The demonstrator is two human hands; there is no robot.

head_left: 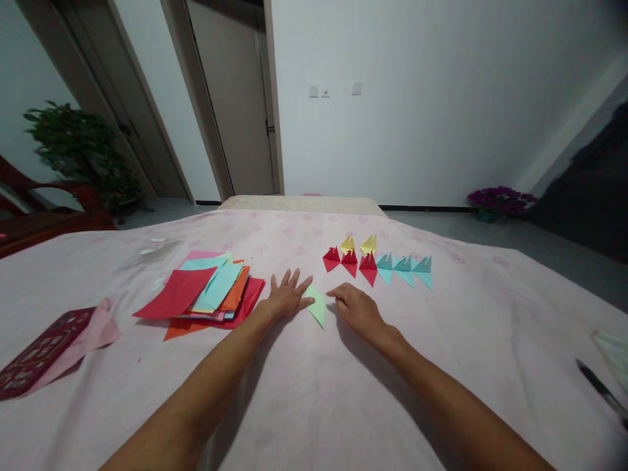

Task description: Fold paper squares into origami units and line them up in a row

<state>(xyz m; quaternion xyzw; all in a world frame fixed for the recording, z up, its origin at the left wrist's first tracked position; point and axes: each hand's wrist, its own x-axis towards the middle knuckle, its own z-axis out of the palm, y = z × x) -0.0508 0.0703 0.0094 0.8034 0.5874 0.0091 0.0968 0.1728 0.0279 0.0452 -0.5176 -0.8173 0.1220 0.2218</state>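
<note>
A light green folded paper [316, 306], roughly triangular, lies flat on the tablecloth between my hands. My left hand [289, 296] rests palm down with fingers spread, thumb and index finger on the paper's left edge. Just right of the paper is my right hand [357, 309], its index finger pointing toward the edge and the other fingers curled in, with nothing visible in them. Beyond it stand folded paper birds in rows: three red birds [349, 261], three light blue birds [405, 269] and two yellow birds [368, 244].
A loose stack of coloured paper sheets [176, 292] lies left of my left hand. Farther left are a dark red patterned packet [46, 347] and a clear plastic wrapper [152, 256]. A black pen [599, 387] lies at the right edge. Pink-white cloth [471, 353] covers the table.
</note>
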